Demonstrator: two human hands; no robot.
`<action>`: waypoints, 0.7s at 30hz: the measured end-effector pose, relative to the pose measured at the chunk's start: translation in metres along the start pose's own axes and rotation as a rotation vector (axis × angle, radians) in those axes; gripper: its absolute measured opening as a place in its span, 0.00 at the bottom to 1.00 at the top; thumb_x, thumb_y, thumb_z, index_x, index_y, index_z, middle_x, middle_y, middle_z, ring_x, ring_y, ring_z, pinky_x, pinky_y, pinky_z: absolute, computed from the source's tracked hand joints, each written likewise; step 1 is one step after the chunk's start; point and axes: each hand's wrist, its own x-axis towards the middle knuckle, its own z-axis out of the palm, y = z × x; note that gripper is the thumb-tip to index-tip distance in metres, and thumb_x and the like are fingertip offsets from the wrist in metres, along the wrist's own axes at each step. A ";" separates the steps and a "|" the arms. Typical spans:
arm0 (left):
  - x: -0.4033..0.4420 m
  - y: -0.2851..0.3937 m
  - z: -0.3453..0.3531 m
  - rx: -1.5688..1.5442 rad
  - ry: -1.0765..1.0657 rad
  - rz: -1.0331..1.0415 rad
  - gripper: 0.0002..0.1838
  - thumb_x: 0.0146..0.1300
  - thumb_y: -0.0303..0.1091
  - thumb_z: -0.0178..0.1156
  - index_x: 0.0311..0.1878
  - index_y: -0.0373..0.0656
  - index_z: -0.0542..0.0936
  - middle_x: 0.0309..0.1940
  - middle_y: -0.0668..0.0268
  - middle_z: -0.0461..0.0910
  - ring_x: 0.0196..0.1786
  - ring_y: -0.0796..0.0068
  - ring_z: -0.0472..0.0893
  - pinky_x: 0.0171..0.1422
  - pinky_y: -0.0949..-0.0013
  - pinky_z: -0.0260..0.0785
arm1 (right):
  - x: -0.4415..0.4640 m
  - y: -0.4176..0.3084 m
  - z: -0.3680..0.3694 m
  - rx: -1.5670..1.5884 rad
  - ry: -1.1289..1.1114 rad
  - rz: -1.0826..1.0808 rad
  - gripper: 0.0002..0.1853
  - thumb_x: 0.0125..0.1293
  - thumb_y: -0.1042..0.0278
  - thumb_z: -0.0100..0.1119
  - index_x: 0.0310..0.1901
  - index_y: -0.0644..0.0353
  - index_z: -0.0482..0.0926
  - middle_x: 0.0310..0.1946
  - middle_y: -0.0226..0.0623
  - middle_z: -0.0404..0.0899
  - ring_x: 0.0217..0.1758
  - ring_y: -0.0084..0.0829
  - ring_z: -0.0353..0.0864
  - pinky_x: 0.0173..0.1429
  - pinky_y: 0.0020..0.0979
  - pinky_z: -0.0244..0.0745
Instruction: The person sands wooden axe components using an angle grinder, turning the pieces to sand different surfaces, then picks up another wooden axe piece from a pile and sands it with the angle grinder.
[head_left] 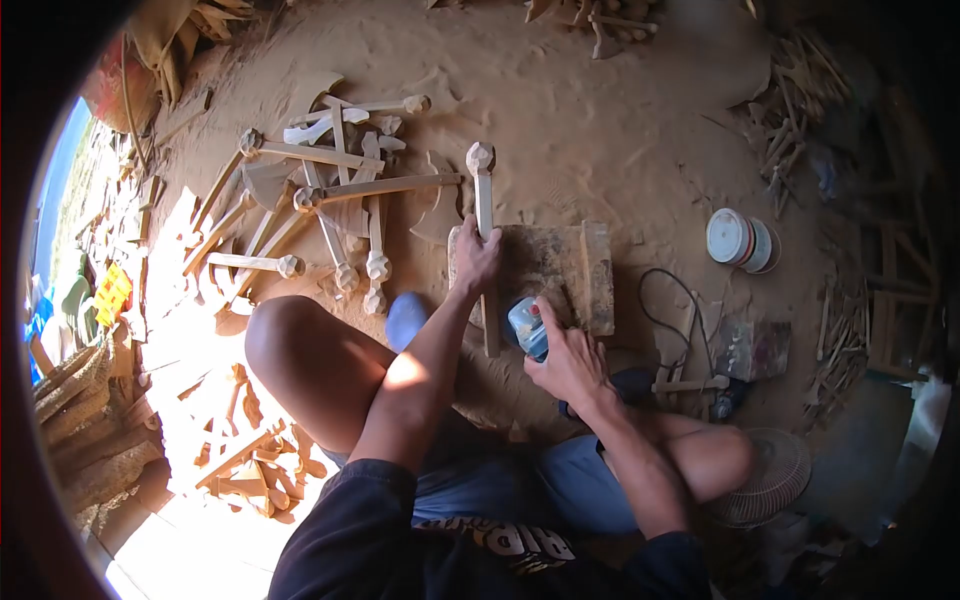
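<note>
My left hand (477, 258) is closed around the shaft of a pale wooden stick (484, 200) with a carved, faceted knob at its far end. The stick stands out away from me, along the left edge of a worn wooden block (596, 270). My right hand (572, 365) grips a blue handheld power tool (527, 325) with a red spot on top, close to the block's near side. Its working end is partly hidden, so I cannot tell its exact kind. A gap shows between the tool and the stick.
Several similar knobbed sticks (345, 185) lie piled on the sandy ground at left. Wood offcuts (260, 475) sit in sunlight beside my knee. To the right are a black cord (648, 310), a white-lidded bucket (728, 237), a metal-looking box (755, 348) and a round fan (770, 480).
</note>
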 end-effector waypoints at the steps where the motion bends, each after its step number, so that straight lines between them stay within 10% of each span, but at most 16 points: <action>1: -0.001 0.003 0.000 0.006 0.004 -0.004 0.14 0.69 0.36 0.64 0.46 0.37 0.74 0.29 0.57 0.76 0.33 0.64 0.77 0.42 0.57 0.73 | 0.000 0.000 0.000 -0.001 -0.005 0.002 0.51 0.61 0.55 0.73 0.84 0.39 0.56 0.44 0.64 0.87 0.53 0.66 0.87 0.60 0.65 0.78; 21: 0.006 -0.021 0.010 -0.126 -0.033 0.050 0.14 0.69 0.36 0.64 0.46 0.37 0.72 0.28 0.62 0.73 0.32 0.71 0.73 0.39 0.60 0.71 | 0.007 0.006 0.007 -0.358 0.129 0.000 0.53 0.64 0.59 0.77 0.85 0.40 0.53 0.48 0.65 0.85 0.46 0.60 0.90 0.54 0.55 0.84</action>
